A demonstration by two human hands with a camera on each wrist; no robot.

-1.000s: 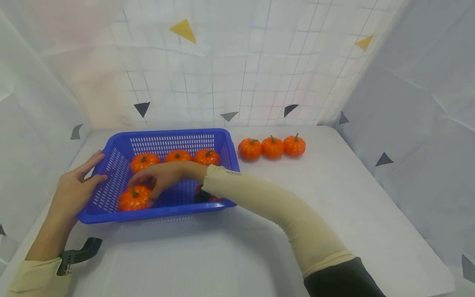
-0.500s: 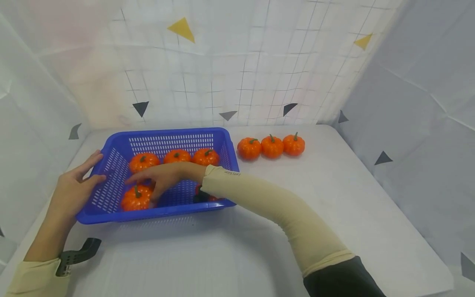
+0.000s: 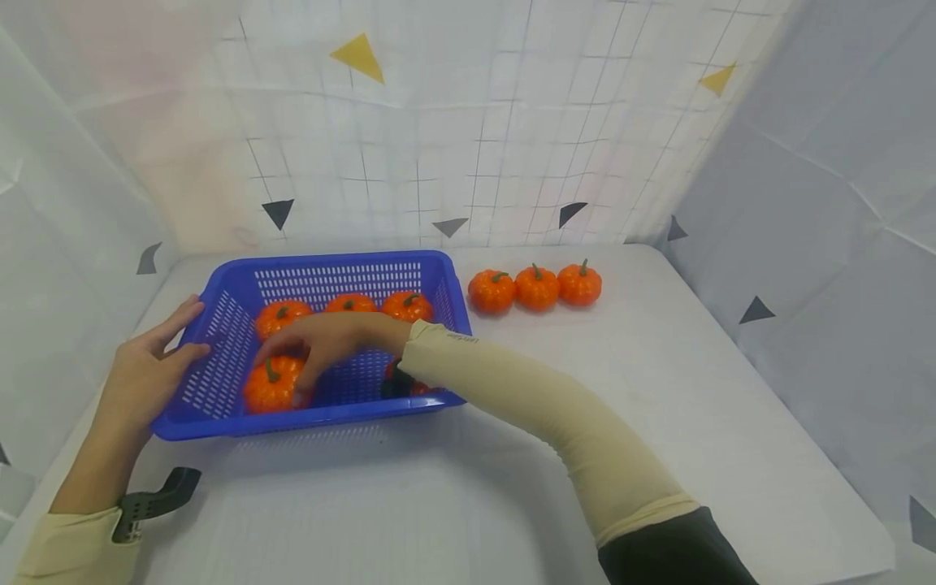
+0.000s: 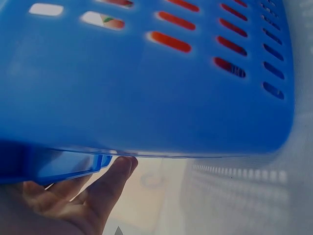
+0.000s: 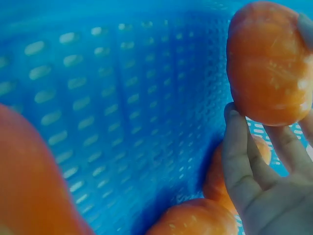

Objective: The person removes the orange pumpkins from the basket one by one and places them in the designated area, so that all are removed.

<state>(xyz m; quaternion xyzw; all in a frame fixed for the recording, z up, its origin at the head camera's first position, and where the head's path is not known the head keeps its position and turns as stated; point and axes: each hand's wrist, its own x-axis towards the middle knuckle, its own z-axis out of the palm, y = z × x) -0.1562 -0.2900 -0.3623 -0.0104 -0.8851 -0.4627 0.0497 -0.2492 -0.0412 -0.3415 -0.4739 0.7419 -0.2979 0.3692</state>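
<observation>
My right hand [image 3: 329,341] reaches into the blue plastic basket [image 3: 344,413] and grips a small orange pumpkin [image 3: 272,390] near the front left corner. In the right wrist view, fingers and thumb hold that pumpkin [image 5: 266,63] on opposite sides, above other pumpkins [image 5: 195,220]. My left hand [image 3: 146,370] holds the basket's left rim, thumb over the edge; the left wrist view has its fingers [image 4: 115,181] by the rim. Three more pumpkins [image 3: 283,317] line the basket's back side, partly covered by my right hand.
Three pumpkins [image 3: 537,289] stand in a row on the white table [image 3: 658,406], right of the basket. Something red and black [image 3: 398,386] lies at the basket's right end, half hidden by my right sleeve. White sheets with grid lines rise behind.
The gripped pumpkin has shifted slightly to the right and up in the head view, together with my right hand. My left hand keeps its place on the basket rim.
</observation>
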